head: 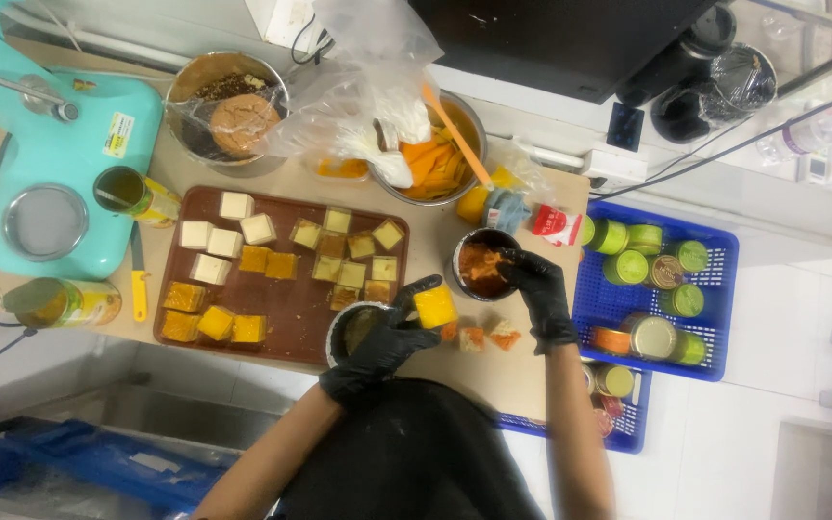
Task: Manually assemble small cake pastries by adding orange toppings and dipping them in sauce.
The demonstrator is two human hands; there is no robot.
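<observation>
Two opened tins (137,195) flank the teal machine (60,164) at the far left of the counter, one by its base and another (62,301) lying nearer the edge, with a yellow-handled knife (138,279) between them. Next comes a brown tray (281,279) loaded with cake cubes, pale ones toward its upper left, golden ones (216,324) at its lower left and darker soaked ones across the right half. Behind the tray stands a steel bowl (227,108) covered in film, and beside it a second steel bowl (435,149) holding orange slices under a loose plastic bag.

Just off the tray's lower right corner, the left hand (389,337), in a black glove, is curled around a yellow-orange cake cube (433,306), pinching it over a small steel cup (353,327). Two coated cubes (488,337) lie on the counter just beside it. The right hand (536,289), also gloved, has its fingers closed and dipped at the rim of a tin of reddish-orange crumbs (479,265); whether it grips anything there cannot be told. Farthest right, a blue crate (715,289) holds green-lidded jars.
</observation>
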